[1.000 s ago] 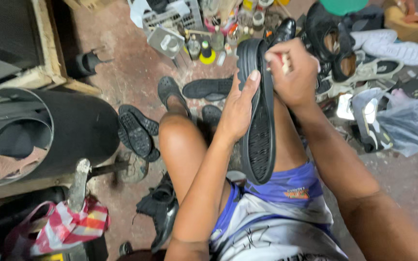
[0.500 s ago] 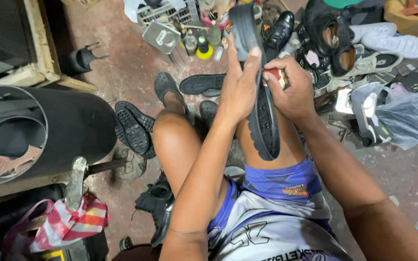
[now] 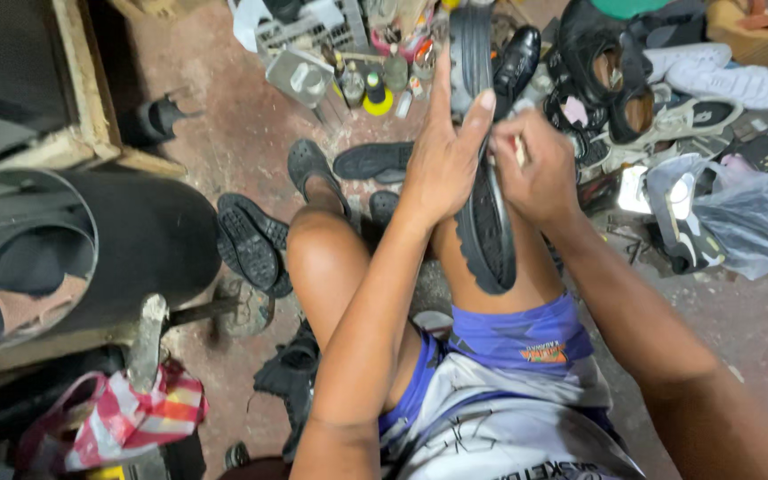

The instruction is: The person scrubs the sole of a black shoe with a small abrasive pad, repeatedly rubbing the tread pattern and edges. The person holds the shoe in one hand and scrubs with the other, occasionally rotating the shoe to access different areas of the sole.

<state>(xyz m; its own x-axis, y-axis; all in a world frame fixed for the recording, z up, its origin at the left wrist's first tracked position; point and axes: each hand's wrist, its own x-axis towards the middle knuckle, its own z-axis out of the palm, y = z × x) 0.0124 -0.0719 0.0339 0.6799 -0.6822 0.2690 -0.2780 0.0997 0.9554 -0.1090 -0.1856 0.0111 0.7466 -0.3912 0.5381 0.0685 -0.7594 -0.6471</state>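
A: Hands?
B: Left hand (image 3: 442,164) wrapped round black shoe sole (image 3: 484,213), fingers partly extended. Right hand (image 3: 540,173) closed, pinching its right edge.
A: Sole position?
B: Upright on right knee, centre frame.

The light is soft and fairly even, brightest along the top and right of the frame, where the white sneakers (image 3: 726,80) and the crumpled grey plastic bag (image 3: 748,218) catch a pale sheen. The left side falls dim: the big black rubber roll (image 3: 135,240) sits in deep shadow. Straight lines bow near the edges. The forearms at the bottom look soft, slightly blurred.
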